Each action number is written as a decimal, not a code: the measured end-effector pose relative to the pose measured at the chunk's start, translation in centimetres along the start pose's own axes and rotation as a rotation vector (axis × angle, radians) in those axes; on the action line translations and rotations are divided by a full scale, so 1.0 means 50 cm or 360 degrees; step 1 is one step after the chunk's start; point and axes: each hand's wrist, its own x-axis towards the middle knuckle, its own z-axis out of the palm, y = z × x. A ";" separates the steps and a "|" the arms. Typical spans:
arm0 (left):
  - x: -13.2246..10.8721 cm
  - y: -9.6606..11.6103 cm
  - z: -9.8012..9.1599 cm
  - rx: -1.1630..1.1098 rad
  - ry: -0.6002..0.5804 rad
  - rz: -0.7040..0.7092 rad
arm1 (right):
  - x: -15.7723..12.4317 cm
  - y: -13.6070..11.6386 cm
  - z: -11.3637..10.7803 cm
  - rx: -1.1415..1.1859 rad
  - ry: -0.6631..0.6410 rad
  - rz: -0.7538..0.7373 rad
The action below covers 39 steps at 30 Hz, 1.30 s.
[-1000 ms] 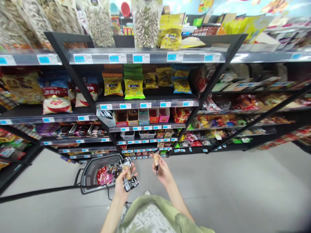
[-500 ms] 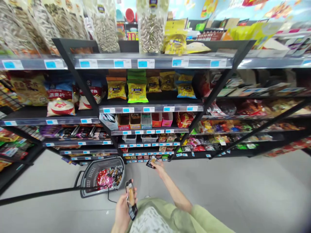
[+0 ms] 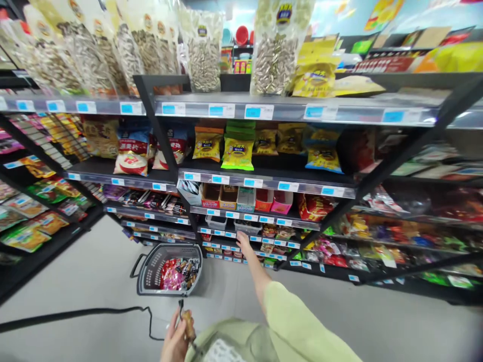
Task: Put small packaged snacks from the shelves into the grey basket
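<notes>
My left hand (image 3: 175,338) is low at the bottom edge, close to my body, fingers closed on a small dark snack packet (image 3: 187,325) with a tan item showing inside. My right hand (image 3: 243,243) is stretched far forward to the lower shelves (image 3: 241,234), at the row of blue price tags beside a clear tray; its fingers are too small and hidden to read, and the packet it carried is out of sight. A grey shopping basket (image 3: 148,271) stands on the floor left of that arm, holding pink and dark wrapped snacks (image 3: 177,272).
Black shelving runs across the view: bags of seeds on top (image 3: 204,58), yellow and green snack bags (image 3: 236,151) below, small boxes (image 3: 245,198) under those. A second rack (image 3: 33,201) angles in at left. A black cord (image 3: 75,314) crosses the grey floor.
My right hand has reached further forward and up to the lower shelf, and its packet is no longer visible. My left hand has dropped back toward my body with its packet. The view shifted right.
</notes>
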 end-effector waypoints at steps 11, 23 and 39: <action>0.046 0.014 0.181 0.0506 -0.0238 0.0362 | -0.418 0.167 -0.024 -0.0298 -0.1200 0.0188; 0.072 -0.016 0.191 0.0427 -0.0334 0.0334 | -0.437 0.122 -0.032 -0.0228 -0.0542 -0.0102; 0.041 -0.013 0.178 -0.0109 -0.0708 0.0039 | -0.424 0.118 -0.070 -0.1350 -0.0563 -0.1828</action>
